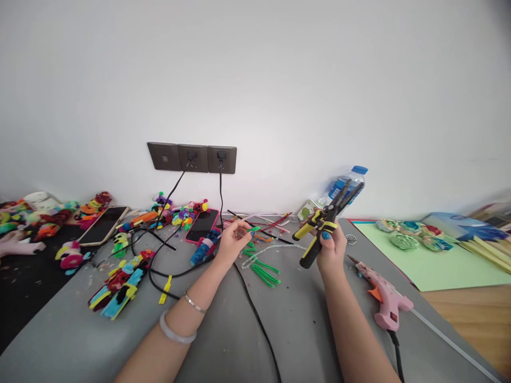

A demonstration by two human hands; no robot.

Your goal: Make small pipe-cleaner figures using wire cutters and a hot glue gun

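Note:
A small piece of green pipe cleaner (pixel 254 229) is pinched between the fingertips of my left hand (pixel 233 240), raised a little above the table. Bent green pipe cleaners (pixel 265 272) lie on the table just below and to the right of it. My right hand (pixel 334 247) is wrapped around a pair of pliers (pixel 324 226) with yellow and black handles. Their dark jaws point up and away, in front of a water bottle. Between my hands curves a thin, pale glittery pipe cleaner (pixel 275 248).
A pink glue gun (pixel 385 300) rests at right near green paper (pixel 431 260). Black cables (pixel 255 308) run across the grey table from wall sockets (pixel 191 158). Two phones (pixel 104 226) and colourful pipe-cleaner figures (pixel 120 284) lie at left. Another person's hand (pixel 18 246) shows at the left edge.

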